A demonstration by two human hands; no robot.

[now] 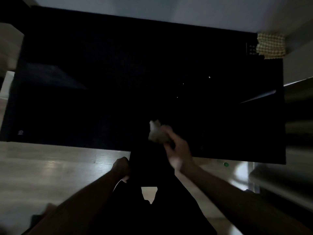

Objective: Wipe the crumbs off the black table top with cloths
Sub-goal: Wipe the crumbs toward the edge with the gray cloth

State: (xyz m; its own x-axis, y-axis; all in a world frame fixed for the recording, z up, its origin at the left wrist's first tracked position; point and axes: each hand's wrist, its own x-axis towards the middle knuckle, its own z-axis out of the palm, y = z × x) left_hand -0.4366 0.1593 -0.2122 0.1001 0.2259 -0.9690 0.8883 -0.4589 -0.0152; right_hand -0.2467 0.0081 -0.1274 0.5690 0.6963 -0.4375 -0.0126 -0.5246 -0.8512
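A dim, downward view from a head-worn camera showed a large black table top [118,73] filling most of the frame, its long axis running left to right and its near edge slanting slightly down toward the right. The surface was very dark and nearly featureless, with a faint bluish sheen at the left and a thin reflected streak at the right. Three tiny pale crumbs [209,77] lay scattered on the right half, well apart from each other. Near the middle of the near edge, the right hand [177,150] reached over the table with its fingers curled around a crumpled pale cloth [156,132], which was bunched into a lump and blurred; whether it touched the surface could not be told. The cloth sat nearer the person than the crumbs. The left hand [121,167] hung below the table's near edge, fingers curled into a fist beside the person's dark clothing; whether it held anything could not be told. At the table's far right corner lay a yellowish waffle-textured cloth [271,45], partly overhanging the edge, with a small dark printed object just beside it on its left. A small pale logo [20,132] marked the near left corner. Below the table, pale wood-look flooring [50,167] showed, with a small green spot [226,164] on it at the right.
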